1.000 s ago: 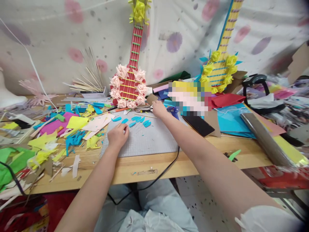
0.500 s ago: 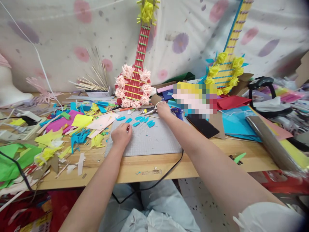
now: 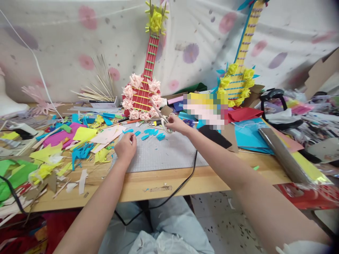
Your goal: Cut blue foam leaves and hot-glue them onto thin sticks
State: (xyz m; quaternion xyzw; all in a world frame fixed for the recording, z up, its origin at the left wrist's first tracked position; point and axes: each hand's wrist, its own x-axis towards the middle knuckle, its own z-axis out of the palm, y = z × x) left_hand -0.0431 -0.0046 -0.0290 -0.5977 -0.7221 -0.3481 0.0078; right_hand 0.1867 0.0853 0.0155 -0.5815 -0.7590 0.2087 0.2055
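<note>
My right hand [image 3: 177,125] grips a pair of scissors [image 3: 164,121] by the pale handles, blades pointing up and left, above the far part of the grey cutting mat [image 3: 164,155]. At the mat's left side rests my left hand [image 3: 126,146], its fingers curled together; what they hold, if anything, is hidden. Several small blue paper leaves [image 3: 150,132] lie on the mat between the two hands. Just behind my right hand sits a blue glue gun [image 3: 189,122], partly covered.
A red paper guitar [image 3: 144,95] with pink roses and a yellow one [image 3: 234,83] lean at the back. Coloured paper scraps [image 3: 84,134] crowd the left. On the right are blue sheets [image 3: 251,137] and a wrapped roll [image 3: 283,155]. A black cord [image 3: 182,183] crosses the table's front edge.
My right hand has lifted the scissors from the back of the mat and brought them nearer. My left hand stays curled at the mat's left. The whole view has shifted slightly.
</note>
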